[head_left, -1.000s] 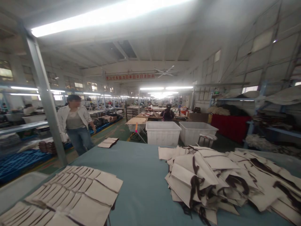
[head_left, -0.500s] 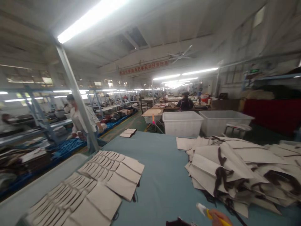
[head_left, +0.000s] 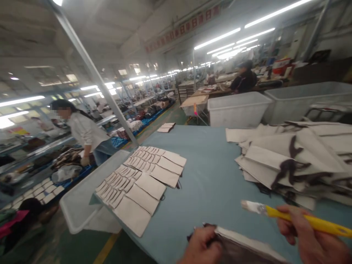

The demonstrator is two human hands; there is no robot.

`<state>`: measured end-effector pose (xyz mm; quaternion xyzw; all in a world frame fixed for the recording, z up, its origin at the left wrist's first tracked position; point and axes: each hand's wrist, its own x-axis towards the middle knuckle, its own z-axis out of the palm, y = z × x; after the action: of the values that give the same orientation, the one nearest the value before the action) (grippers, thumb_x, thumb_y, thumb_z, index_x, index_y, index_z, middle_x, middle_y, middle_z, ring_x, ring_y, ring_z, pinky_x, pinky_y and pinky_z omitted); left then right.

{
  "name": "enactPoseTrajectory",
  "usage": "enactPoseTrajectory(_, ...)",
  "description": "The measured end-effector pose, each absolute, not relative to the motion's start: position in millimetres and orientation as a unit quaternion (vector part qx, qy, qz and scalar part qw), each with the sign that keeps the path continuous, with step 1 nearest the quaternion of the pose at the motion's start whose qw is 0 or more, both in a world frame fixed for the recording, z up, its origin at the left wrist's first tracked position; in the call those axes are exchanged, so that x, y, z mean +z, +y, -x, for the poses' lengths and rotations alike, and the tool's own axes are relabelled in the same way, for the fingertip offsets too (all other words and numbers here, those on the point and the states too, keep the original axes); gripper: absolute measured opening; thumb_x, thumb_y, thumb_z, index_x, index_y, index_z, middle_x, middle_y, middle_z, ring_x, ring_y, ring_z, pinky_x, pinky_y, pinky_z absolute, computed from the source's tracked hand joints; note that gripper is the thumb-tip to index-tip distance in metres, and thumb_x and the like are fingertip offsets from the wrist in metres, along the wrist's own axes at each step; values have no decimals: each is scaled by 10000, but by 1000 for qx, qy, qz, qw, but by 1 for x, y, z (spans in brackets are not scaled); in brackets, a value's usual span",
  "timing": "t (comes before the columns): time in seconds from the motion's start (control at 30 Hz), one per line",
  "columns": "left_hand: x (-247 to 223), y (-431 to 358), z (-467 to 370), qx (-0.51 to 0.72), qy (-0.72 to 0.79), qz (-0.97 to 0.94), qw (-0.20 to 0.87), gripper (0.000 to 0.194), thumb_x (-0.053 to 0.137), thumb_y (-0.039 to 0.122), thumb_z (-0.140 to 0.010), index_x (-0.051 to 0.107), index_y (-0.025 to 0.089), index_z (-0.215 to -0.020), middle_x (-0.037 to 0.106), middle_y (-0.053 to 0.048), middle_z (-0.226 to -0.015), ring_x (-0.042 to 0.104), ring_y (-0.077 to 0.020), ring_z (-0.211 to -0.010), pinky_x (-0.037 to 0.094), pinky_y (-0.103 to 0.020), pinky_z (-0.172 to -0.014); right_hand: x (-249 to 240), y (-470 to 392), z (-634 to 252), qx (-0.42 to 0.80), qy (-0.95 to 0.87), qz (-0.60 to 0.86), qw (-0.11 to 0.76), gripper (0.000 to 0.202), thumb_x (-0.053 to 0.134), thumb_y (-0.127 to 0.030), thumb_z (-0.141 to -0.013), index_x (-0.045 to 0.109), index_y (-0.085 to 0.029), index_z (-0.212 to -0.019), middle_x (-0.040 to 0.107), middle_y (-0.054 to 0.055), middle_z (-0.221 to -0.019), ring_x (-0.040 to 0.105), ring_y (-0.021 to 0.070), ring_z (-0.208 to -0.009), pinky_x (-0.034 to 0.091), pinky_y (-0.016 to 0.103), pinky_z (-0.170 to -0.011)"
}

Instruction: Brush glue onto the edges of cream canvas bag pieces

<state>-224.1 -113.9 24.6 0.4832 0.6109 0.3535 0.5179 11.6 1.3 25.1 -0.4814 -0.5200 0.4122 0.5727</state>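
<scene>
Yellow-handled and probably light, a brush (head_left: 316, 222) sits gripped in the right hand (head_left: 310, 238); the left hand (head_left: 202, 246) clasps one end of a dark, pale-edged piece (head_left: 242, 250) stretching to its right, likely soft, best held by its edge.

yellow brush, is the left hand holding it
No, the yellow brush is in the right hand, while the left hand grips a dark and cream piece.

The left hand (head_left: 202, 245) and right hand (head_left: 316, 240) are both bare, their fingers (head_left: 286, 228) rounded and slightly blurred.
</scene>
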Motion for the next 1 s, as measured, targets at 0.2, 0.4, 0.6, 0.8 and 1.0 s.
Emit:
enactPoseTrajectory(0.2,26,-111,231,397,598,-577,389,338,474,225,-964,795,177,-1059,782,-94,-1038,678,-238,-963,501,-323,-964,59,-36,3,485,-466,496,549,508,623,-701,-951,643,-200,-871,516,-35,-492,475,129,-427,433,235,-421)
enactPoseTrajectory(0.4,17,-113,236,389,612,-628,283,224,518,209,-951,733,202,-886,684,-69,-806,611,-214,-767,504,-311,-860,66,-55,14,512,-495,457,533,493,556,-668,-1008,634,-202,-865,538,-26,-479,506,132,-400,447,221,-406)
enactPoseTrajectory(0.6,10,-109,233,422,552,-701,160,270,437,87,-950,677,209,-925,657,-50,-782,624,-195,-754,512,-285,-760,62,-73,38,514,-493,455,535,494,552,-660,-1013,635,-203,-846,530,-35,-473,481,118,-388,409,213,-396)
enactPoseTrajectory(0.8,5,-107,233,450,522,-722,61,266,450,-2,-912,588,222,-870,618,-2,-746,587,-149,-687,455,-232,-633,54,-99,51,513,-473,464,546,478,540,-618,-1044,649,-204,-830,492,-52,-483,453,103,-425,402,213,-448)
enactPoseTrajectory(1.0,2,-107,230,433,524,-733,36,271,445,-13,-901,587,218,-908,654,-21,-780,608,-163,-725,463,-241,-637,44,-91,37,383,-630,382,558,323,506,-387,-1095,689,-229,-881,548,-44,-535,514,112,-431,445,208,-455)
